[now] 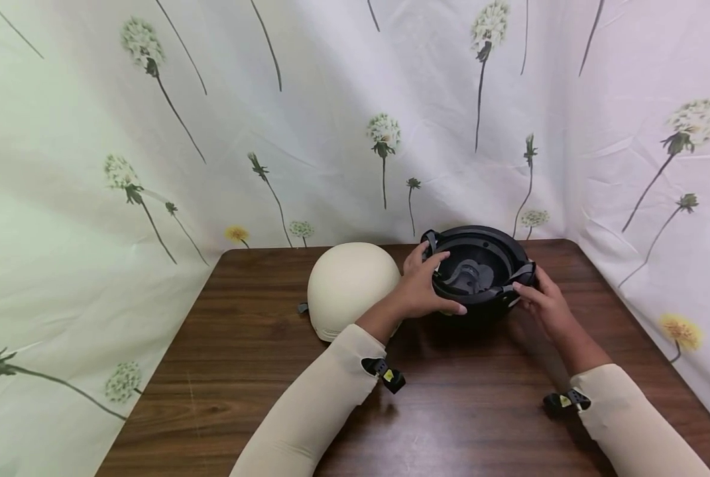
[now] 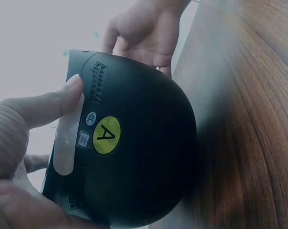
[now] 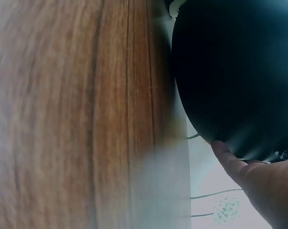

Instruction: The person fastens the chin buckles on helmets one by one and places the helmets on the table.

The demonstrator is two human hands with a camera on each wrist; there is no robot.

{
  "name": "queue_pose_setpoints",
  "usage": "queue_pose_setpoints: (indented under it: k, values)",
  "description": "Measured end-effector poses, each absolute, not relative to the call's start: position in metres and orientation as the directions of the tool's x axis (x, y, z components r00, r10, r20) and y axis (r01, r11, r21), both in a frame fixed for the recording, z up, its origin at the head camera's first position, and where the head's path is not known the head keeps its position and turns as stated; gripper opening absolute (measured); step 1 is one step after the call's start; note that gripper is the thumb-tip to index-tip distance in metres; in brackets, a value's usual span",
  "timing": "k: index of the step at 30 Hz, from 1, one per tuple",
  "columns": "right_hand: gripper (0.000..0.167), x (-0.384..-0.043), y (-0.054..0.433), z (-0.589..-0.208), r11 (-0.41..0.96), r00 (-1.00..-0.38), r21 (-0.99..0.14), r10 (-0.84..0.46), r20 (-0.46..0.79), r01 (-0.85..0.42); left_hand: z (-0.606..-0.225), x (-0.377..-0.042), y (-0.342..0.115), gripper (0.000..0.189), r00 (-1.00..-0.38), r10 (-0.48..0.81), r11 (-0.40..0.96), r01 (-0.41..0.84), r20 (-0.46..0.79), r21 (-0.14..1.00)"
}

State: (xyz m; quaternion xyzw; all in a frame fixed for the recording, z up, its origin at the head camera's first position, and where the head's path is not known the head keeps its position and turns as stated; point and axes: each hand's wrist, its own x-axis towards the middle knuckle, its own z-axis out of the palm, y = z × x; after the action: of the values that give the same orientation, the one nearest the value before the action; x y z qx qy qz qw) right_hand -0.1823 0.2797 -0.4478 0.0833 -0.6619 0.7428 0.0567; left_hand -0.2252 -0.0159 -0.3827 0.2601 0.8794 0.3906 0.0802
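A black helmet (image 1: 476,248) is upside down toward the back right of the table, its dark padded inside facing up. My left hand (image 1: 419,288) grips its left side, with the thumb near the rim and fingers spread around the edge. On the opposite side my right hand (image 1: 544,306) holds the rim, thumb on top beside a grey strap (image 1: 524,271). The left wrist view shows the helmet's smooth shell with a round yellow "A" sticker (image 2: 107,135) and vents. In the right wrist view, fingers (image 3: 227,157) press against the curved shell (image 3: 230,71).
A cream helmet (image 1: 351,285) sits dome up just left of the black one, partly behind my left forearm. Brown wood-grain table (image 1: 211,397) lies underneath. Behind and at both sides hangs a white cloth (image 1: 331,132) printed with dandelions.
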Motion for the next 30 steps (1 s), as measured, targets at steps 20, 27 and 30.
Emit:
queue_pose_setpoints:
  k: [20, 27, 30]
  values:
    - [0.065, -0.184, 0.284, -0.443, -0.34, -0.906, -0.888, -0.177, 0.385, -0.311, -0.383, -0.218, -0.016, 0.092, -0.867, 0.482, 0.49, 0.383, 0.123, 0.783]
    - [0.058, -0.184, 0.285, -0.439, -0.341, -0.915, -0.889, -0.154, 0.373, -0.305, -0.387, -0.207, -0.008, 0.094, -0.905, 0.413, 0.525, 0.331, 0.105, 0.784]
    - [0.049, -0.183, 0.285, -0.438, -0.349, -0.921, -0.886, -0.128, 0.367, -0.305, -0.387, -0.201, -0.003, 0.094, -0.921, 0.373, 0.541, 0.316, 0.115, 0.78]
